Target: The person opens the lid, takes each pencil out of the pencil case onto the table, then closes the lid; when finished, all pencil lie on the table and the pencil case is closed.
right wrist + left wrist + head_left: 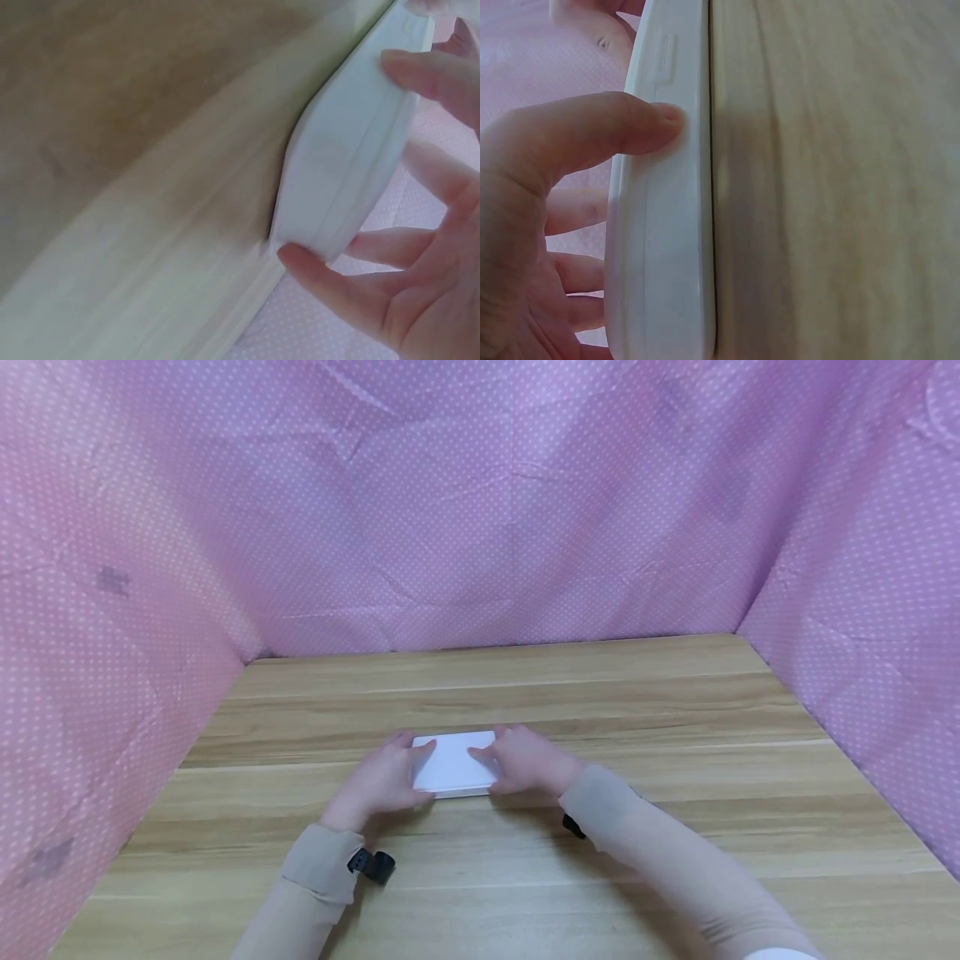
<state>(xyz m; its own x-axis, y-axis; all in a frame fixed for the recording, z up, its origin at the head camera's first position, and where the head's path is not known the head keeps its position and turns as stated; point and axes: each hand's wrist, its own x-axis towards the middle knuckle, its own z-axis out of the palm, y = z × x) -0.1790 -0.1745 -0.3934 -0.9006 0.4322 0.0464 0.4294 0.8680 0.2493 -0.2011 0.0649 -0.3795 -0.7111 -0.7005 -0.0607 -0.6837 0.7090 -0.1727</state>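
Note:
A white rectangular box (pixel 453 766) with rounded corners lies flat on the wooden table, between both hands. The left hand (pixel 386 777) grips its left end, and in the left wrist view the thumb presses on the white side wall (pixel 664 225) near a small raised tab. At the right end the right hand (pixel 528 762) holds the box, its fingers spread over the top and edges. The right wrist view shows fingertips of the right hand (pixel 420 247) on the side and corner of the box (pixel 345 150). What the box contains cannot be seen.
The light wooden table (pixel 480 693) is bounded behind and at both sides by pink polka-dot cloth (pixel 480 510). Dark straps with small black devices (pixel 371 865) sit at both wrists, beside beige sleeves.

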